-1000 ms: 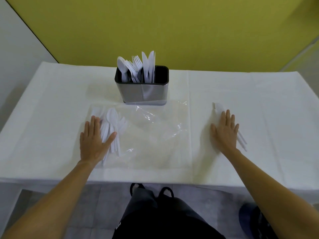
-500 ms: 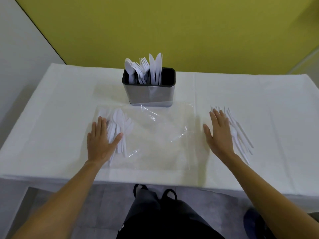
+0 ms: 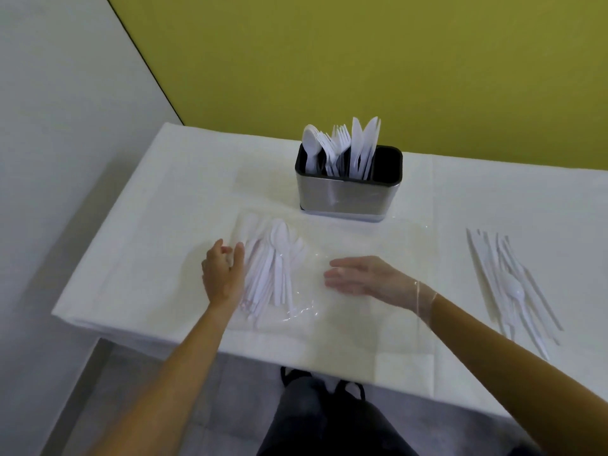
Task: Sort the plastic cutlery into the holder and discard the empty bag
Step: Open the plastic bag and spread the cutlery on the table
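Plastic cutlery not yet sorted lies bundled inside the clear bag on the near part of the desk, lower centre of frame. Handles toward the viewer, spoon bowls away; long axis runs near-to-far with a slight lean. Left hand just left of the bundle, outside the film, grip released, fingers loosely bent against the bag's side. Right hand inside the bag, film showing over the wrist, grip released, fingers straight and pointing left at the bundle, a gap short of it. Bundle therefore lies left of the right hand, broadside to it; left hand is nearer but has film between. Judgement: right hand should take the pieces across their handles while left steadies the bag. Right of frame, a loose fan of cutlery on the cloth, well apart. Further back, centre, steel holder upright with spoons, forks and knives; rightmost compartment looks empty. Yellow wall behind.
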Action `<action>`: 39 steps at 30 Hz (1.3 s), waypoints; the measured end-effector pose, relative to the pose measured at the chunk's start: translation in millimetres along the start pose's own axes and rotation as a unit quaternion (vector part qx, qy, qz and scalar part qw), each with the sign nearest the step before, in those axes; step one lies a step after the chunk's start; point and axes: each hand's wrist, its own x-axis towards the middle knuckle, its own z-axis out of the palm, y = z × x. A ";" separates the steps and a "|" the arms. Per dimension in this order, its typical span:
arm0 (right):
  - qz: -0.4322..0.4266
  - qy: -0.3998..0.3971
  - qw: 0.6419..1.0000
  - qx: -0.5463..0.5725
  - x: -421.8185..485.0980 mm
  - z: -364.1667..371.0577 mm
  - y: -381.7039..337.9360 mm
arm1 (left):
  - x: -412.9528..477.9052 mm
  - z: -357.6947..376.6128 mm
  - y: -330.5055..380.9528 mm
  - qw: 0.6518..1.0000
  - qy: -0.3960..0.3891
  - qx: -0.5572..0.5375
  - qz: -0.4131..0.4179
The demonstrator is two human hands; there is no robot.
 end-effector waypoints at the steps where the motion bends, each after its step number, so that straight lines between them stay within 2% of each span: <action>1: 0.014 -0.012 1.000 -0.003 6.6 6.0 0.1 | 2.0 0.3 2.4 1.000 -0.003 -0.006 -0.028; 4: 0.032 -0.034 0.998 -0.051 21.7 22.6 0.3 | 10.9 -1.9 9.0 0.994 -0.031 -0.001 -0.100; 9: 0.007 -0.062 0.993 -0.097 43.6 48.3 -11.5 | 23.1 -13.7 15.7 0.967 -0.181 -0.102 -0.147; 14: 0.009 0.062 0.995 -0.075 62.6 72.6 -7.5 | 19.7 -20.8 18.5 0.955 -0.237 -0.133 -0.116; 16: 0.000 0.077 0.993 -0.088 62.8 78.9 -7.3 | 17.4 -23.5 18.7 0.952 -0.255 -0.147 -0.082; 23: 0.013 -0.023 1.000 0.011 58.1 78.1 -5.1 | 18.6 -32.1 20.9 0.947 -0.243 -0.201 -0.067; 26: 0.009 -0.035 0.997 0.074 54.9 75.3 -2.5 | 19.0 -31.0 18.5 0.949 -0.225 -0.210 -0.071; 34: 0.018 0.017 0.983 0.184 35.2 48.4 5.2 | 21.3 -26.3 4.6 0.961 -0.188 -0.182 -0.086; 39: 0.002 0.121 0.971 0.208 19.1 27.9 2.0 | 20.7 -17.8 -0.9 0.978 -0.152 -0.132 -0.049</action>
